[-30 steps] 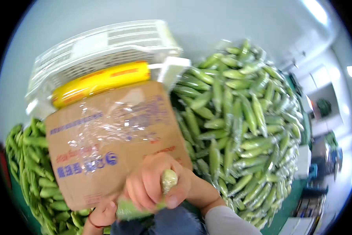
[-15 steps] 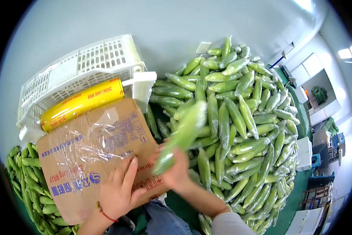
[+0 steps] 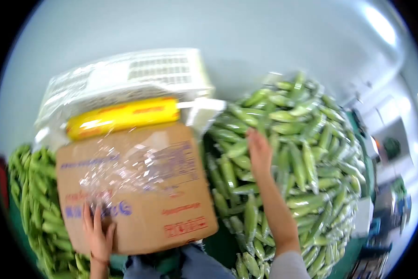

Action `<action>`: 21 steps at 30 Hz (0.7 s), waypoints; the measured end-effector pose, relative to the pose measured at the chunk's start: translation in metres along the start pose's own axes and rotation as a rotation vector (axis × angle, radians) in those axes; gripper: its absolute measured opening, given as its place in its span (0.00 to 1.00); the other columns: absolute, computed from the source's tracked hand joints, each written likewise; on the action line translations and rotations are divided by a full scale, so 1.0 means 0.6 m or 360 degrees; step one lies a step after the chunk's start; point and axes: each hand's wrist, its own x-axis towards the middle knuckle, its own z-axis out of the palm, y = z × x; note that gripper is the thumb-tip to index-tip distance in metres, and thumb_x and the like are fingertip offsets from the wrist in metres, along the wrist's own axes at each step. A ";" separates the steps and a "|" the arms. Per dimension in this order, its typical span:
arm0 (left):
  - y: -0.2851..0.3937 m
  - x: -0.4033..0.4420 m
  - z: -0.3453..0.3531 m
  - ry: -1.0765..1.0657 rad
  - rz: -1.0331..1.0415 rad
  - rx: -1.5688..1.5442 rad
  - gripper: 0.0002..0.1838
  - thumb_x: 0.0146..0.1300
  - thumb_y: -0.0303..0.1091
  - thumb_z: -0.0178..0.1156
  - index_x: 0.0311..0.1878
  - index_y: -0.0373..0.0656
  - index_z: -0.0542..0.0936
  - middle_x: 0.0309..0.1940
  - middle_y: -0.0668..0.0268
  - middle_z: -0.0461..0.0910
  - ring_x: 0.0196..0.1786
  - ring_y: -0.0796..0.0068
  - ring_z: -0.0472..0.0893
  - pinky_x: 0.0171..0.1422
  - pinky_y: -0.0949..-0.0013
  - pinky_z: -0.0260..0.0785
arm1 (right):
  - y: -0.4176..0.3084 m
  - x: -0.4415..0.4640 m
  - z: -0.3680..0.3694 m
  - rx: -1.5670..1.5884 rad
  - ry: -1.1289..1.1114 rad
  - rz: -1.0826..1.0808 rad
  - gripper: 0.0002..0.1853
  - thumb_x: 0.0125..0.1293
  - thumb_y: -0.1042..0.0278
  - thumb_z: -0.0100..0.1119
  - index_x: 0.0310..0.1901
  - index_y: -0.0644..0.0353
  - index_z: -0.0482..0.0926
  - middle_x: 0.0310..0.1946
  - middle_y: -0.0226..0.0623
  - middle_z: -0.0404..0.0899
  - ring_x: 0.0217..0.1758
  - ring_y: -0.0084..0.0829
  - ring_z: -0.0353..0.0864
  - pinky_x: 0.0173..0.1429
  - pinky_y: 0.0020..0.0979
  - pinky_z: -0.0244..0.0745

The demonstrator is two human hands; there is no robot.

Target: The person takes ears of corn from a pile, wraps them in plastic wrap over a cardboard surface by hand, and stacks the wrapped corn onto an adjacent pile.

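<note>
Right hand: reaching over the heap of green, tapering, film-wrapped cobs, fingers close together and blurred. A green wrapped cob is lying at the fingertips; cannot tell whether they are gripping it.

Left hand: resting palm down, fingers somewhat spread, on the brown cardboard carton, fingertips touching the crumpled clear film.

Change: the right hand is now working out at the heap, no longer above the carton; the held cob seems to be joining the others there, judging by the reach.

Cobs: looking smooth, pale to mid green, plump in the middle, glinting under tight plastic, pointing every which way.

Beyond the carton, a yellow printed roll is lying before a white slatted plastic crate. Loose unwrapped green cobs are piling up by the carton's left side.
</note>
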 end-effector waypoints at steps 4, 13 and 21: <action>-0.069 0.083 -0.004 0.0042 0.0081 0.0160 0.41 0.45 0.40 0.75 0.65 0.43 0.72 0.70 0.50 0.62 0.72 0.45 0.60 0.74 0.49 0.53 | -0.095 -0.196 0.164 -0.0528 -0.1010 -0.1023 0.27 0.60 0.60 0.67 0.60 0.57 0.75 0.68 0.43 0.64 0.69 0.50 0.65 0.72 0.42 0.62; -0.162 0.133 -0.058 0.0421 0.1120 -0.0312 0.06 0.52 0.31 0.62 0.34 0.48 0.78 0.26 0.65 0.77 0.31 0.62 0.80 0.36 0.61 0.74 | -0.111 -0.230 0.166 -0.0499 -0.0995 -0.0709 0.00 0.61 0.75 0.61 0.34 0.58 0.80 0.32 0.41 0.82 0.35 0.44 0.80 0.41 0.37 0.75; -0.201 -0.098 -0.097 0.0054 0.0729 -0.0524 0.09 0.63 0.37 0.63 0.30 0.45 0.77 0.32 0.65 0.80 0.36 0.66 0.82 0.42 0.65 0.77 | -0.117 -0.346 0.098 -0.0539 -0.1634 -0.0296 0.08 0.70 0.68 0.55 0.40 0.65 0.77 0.31 0.40 0.77 0.34 0.31 0.77 0.42 0.31 0.73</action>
